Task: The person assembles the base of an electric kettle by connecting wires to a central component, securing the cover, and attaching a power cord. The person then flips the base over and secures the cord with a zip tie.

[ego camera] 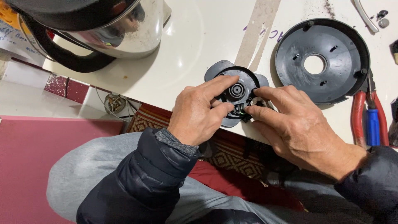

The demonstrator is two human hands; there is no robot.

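Observation:
A small round black and grey plastic connector part (pixel 236 89) lies at the near edge of the white table (pixel 199 37). My left hand (pixel 199 112) grips it from the left, thumb and fingers on its rim. My right hand (pixel 296 126) pinches its right side where short wires show, forefinger and thumb close together. Both sleeves are dark and padded.
A steel electric kettle (pixel 112 25) with a black handle lies at the back left. A large round black base cover (pixel 321 60) sits to the right. Red-handled pliers (pixel 360 116) and a blue-handled tool (pixel 373 126) lie at the right edge. Small screws (pixel 383 18) rest far right.

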